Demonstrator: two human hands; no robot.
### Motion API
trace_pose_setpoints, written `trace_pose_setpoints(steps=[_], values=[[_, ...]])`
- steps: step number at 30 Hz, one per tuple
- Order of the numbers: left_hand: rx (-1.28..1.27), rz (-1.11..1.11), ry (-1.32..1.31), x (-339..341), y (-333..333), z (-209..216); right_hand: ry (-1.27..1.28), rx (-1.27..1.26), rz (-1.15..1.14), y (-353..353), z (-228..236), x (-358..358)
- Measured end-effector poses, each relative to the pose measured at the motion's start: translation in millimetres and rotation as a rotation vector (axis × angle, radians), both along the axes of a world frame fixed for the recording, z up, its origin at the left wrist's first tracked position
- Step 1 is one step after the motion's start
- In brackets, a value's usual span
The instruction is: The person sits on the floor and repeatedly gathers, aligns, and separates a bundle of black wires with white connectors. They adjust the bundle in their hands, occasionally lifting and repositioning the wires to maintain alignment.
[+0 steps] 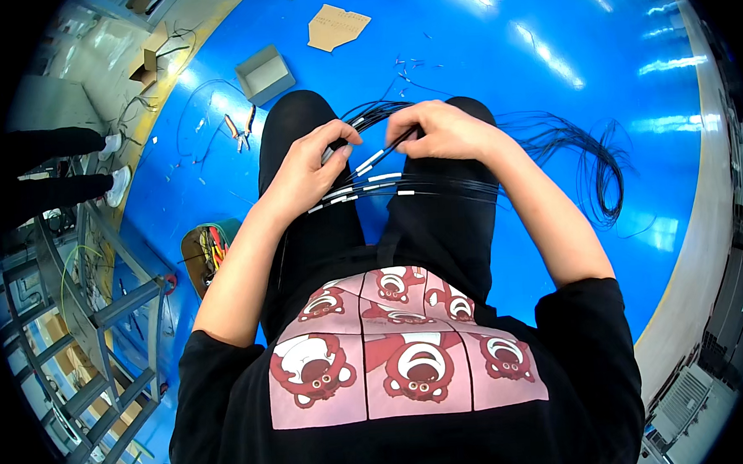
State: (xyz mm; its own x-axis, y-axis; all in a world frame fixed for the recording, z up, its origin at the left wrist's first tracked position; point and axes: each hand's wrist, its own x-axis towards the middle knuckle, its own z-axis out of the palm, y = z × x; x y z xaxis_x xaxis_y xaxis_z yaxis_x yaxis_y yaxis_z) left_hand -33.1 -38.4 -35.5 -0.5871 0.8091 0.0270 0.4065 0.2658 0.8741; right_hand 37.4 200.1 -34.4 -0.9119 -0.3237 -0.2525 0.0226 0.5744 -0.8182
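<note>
The right hand (446, 131) has thumb and fingers bent nearly closed on the black cables (375, 112), close to their white labels (371, 162). The left hand (311, 161) is curled, with a small gap between thumb and forefinger; something pale shows there, but I cannot tell whether it is gripped. The cables lie between and below the fingers, across the legs (298, 122), which probably give support (like a table). Beyond the left fingers are pliers (232, 125), perhaps placed for easy reach.

Cables (379, 184) lie across the thighs (443, 232), right of pliers (241, 139) and box (273, 92).
</note>
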Motion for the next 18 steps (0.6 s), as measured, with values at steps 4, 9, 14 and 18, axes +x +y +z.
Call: trace_pose_setpoints(steps=[4,9,14,18], values=[[-0.004,-0.047,-0.02,0.1,2.5,-0.4,-0.004,-0.011,0.046,-23.8,6.1,-7.5],[-0.147,-0.094,0.024,-0.1,-0.1,5.9,-0.087,0.004,0.037,-20.1,0.2,-15.0],[-0.077,-0.113,0.068,-0.2,-0.4,2.4,-0.047,-0.046,0.032,-30.1,2.4,-11.5],[-0.072,-0.163,0.099,-2.2,-1.4,4.6,-0.135,-0.051,0.049,-32.3,-4.0,-15.7]])
